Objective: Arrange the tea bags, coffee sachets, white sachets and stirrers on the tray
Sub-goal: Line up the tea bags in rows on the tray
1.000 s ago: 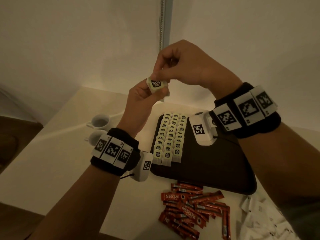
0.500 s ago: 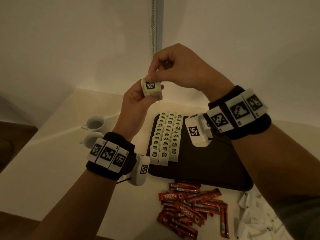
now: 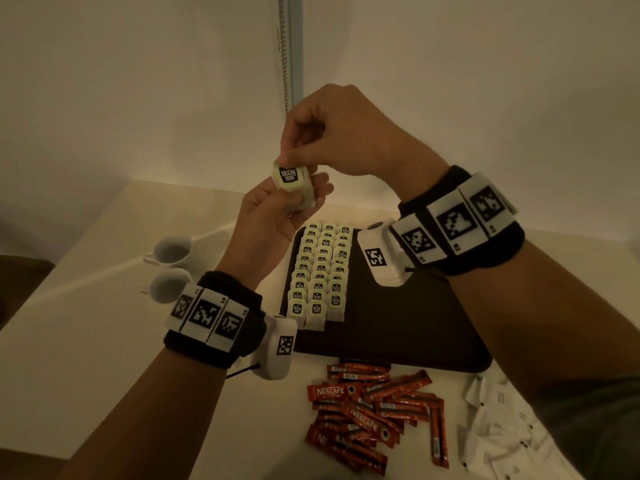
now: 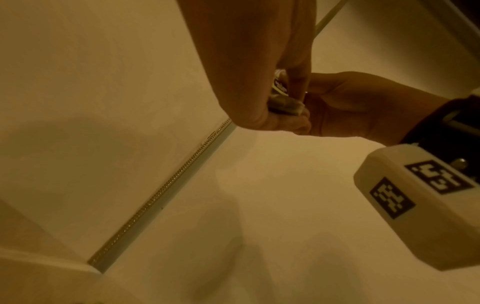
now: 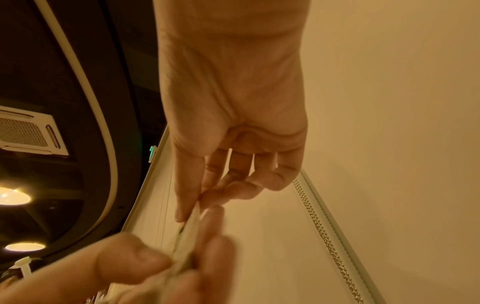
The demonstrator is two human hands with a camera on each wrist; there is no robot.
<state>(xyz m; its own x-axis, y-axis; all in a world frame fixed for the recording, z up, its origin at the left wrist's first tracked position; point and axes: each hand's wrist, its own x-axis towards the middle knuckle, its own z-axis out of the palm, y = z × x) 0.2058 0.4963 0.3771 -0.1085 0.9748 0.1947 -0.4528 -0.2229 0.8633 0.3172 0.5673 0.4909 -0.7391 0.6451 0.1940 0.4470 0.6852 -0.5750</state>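
Both hands are raised above the dark tray (image 3: 433, 327). My left hand (image 3: 287, 206) holds a small stack of pale green tea bags (image 3: 292, 188) from below. My right hand (image 3: 294, 157) pinches the top edge of the front tea bag with thumb and forefinger. The right wrist view shows that pinch on the tea bag's thin edge (image 5: 193, 218). On the tray's left part lie three neat rows of tea bags (image 3: 322, 271). Red coffee sachets (image 3: 374, 410) are piled on the table in front of the tray. White sachets (image 3: 502, 431) lie at the front right.
Two white cups (image 3: 171, 268) stand on the table left of the tray. A wall with a hanging bead chain (image 3: 284, 53) rises right behind the table. The right part of the tray is bare.
Both hands have shifted slightly down and left with the tea bags. The right hand's fingers now pinch the front bag's top edge and the label faces the camera more fully.
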